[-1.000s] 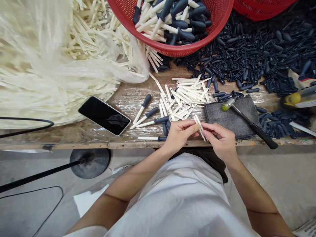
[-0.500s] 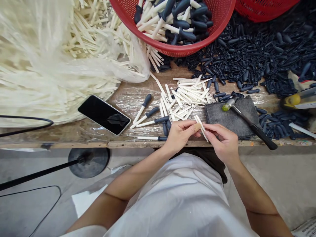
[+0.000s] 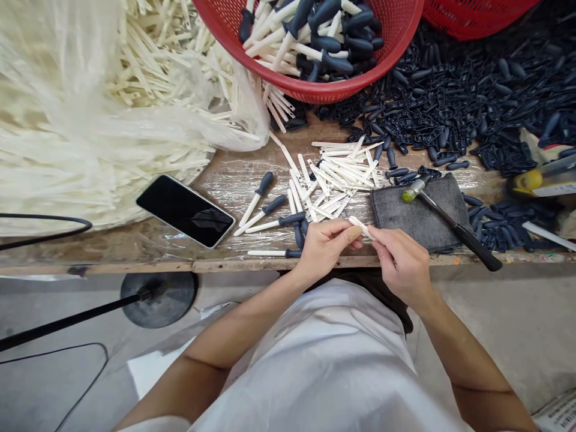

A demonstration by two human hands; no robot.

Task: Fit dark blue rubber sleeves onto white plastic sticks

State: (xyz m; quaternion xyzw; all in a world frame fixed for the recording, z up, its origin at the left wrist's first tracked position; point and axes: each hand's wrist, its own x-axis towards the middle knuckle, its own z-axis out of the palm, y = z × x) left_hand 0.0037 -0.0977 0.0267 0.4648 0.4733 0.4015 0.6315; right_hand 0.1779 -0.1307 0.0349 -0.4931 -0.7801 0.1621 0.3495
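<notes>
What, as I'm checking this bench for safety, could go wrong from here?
The hammer rests on a dark cloth pad with its handle past the front edge, so a passing arm might knock it down. The phone lies near that edge and could get pushed off. The left hand and right hand pinch slim white pieces, which might slip.
</notes>
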